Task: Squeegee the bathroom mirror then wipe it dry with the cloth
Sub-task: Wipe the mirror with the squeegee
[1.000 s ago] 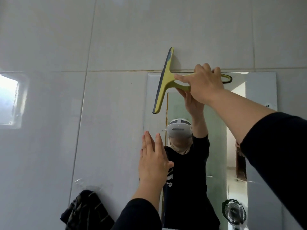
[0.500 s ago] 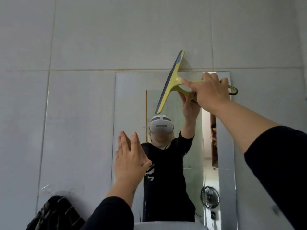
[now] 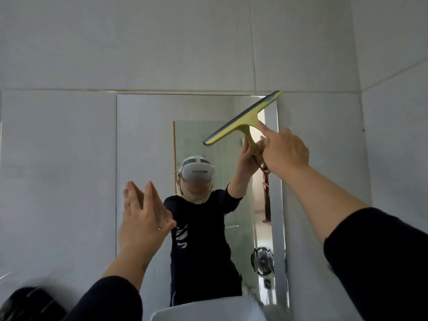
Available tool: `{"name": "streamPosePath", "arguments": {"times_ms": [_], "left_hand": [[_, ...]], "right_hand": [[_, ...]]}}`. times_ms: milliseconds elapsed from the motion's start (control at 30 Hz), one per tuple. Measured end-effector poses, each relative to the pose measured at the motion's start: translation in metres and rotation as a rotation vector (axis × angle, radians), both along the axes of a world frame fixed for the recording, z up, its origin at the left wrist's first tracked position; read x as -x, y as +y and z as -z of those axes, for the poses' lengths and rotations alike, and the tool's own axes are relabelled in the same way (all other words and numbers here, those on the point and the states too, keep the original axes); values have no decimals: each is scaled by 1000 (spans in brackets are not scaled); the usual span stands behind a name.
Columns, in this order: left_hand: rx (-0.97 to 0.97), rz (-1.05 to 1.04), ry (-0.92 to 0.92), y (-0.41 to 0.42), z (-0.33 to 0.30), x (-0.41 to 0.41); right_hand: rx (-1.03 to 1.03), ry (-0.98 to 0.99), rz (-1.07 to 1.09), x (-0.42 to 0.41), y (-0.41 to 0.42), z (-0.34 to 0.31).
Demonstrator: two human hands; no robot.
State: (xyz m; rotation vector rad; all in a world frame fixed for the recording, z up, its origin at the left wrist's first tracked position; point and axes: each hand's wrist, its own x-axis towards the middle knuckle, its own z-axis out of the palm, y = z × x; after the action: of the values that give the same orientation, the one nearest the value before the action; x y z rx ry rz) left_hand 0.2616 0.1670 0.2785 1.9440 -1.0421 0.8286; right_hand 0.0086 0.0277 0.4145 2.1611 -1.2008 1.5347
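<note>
Grey tiles frame the mirror (image 3: 148,158), where our right hand (image 3: 286,154) grips the light, stiff squeegee (image 3: 243,119) by its handle, blade tilted at the top right corner, while our left hand (image 3: 141,218) hovers open, holding nothing.

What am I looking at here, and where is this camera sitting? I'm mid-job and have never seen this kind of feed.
There is no machine here: a person works with bare hands, and the single wide-angle camera sits on their head, looking up at a tiled wall. The mirror hangs on that wall, so the figure in black wearing the headset is only the person's own reflection. The right hand grips the handle of a yellow-green squeegee, whose blade slants across the mirror's upper right corner. The left hand is open and holds nothing, raised near the mirror's left edge. A dark bundle, possibly the cloth, shows blurred at bottom left.
</note>
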Motion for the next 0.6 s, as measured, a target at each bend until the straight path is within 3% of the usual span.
{"name": "streamPosePath", "arguments": {"times_ms": [267,600], "left_hand": [[14,-6,4,-1,2,-2],[48,-52,10,8,4,-6]], "right_hand": [[-96,-163,-100,-29,19,37],[-261,-422,-377,-100,62,58]]}}
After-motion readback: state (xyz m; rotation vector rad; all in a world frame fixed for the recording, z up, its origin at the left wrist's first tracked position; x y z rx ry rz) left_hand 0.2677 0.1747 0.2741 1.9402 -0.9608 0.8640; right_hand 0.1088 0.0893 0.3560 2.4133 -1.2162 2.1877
